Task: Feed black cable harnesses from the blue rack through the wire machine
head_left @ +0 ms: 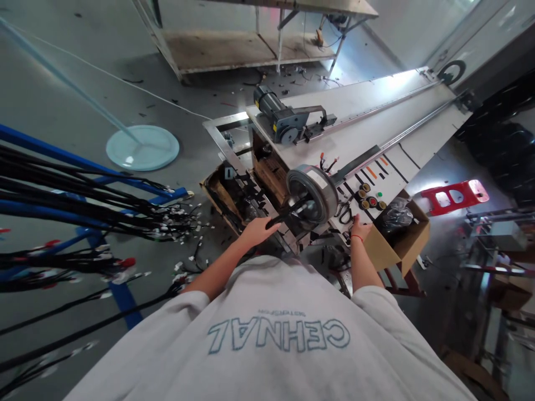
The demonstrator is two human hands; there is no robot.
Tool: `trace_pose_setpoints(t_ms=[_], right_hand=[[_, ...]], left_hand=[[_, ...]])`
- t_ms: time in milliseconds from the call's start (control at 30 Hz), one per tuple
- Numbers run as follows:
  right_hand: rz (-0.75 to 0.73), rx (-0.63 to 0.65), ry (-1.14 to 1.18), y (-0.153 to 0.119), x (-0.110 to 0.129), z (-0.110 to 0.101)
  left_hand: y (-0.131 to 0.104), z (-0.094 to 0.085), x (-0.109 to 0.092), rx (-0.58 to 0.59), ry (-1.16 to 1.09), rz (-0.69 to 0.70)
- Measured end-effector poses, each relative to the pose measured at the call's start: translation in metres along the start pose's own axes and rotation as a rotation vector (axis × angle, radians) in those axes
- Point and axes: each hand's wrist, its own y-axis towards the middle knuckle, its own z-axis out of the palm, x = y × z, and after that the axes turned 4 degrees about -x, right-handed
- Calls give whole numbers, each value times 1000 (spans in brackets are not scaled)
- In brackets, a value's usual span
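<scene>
- The black cable [283, 216], as I take it, runs from the person's left side to the hub of a grey wheel [330, 195] at the near end of the white worktable [359, 111].
- The left hand [257, 231] is closed round its near-left end, fingers curled; from here I can't tell how tightly.
- I'd judge the cable light and bendable but springy, its smooth jacket a bit slippery; the best hold looks to be round the thick part just left of the wheel, away from any loose ends.
- The wheel seems rigid and fairly heavy, so I'd take it by the outer rim rather than the hub.
- The right hand [360, 229] is at the table's near-right edge, its fingers loosely apart; I can make out nothing in them.
- Just left of that hand lie black-handled scissors [345, 214], and a little farther off a cluster of tape rolls [363, 190].
- To its right, an open cardboard box [378, 245] has clear plastic inside.
- Farther up the table's left side sits a dark motor [271, 106].
- Well to the left, black wire bundles [83, 206] hang over a blue rack [125, 301].
</scene>
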Motion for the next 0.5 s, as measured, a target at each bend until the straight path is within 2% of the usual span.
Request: trace_pose_setpoints(t_ms=[200,367,500], right_hand=[[-6,-62,76,2,-1,1],[-7,-127,220,3,-4,7],[78,-110,235,2,-3,6]], left_hand=[[18,-2,-16,-91,-77,4],[26,13,-16,-62,-15,-39],[29,21,-15,-43,-24,-8]])
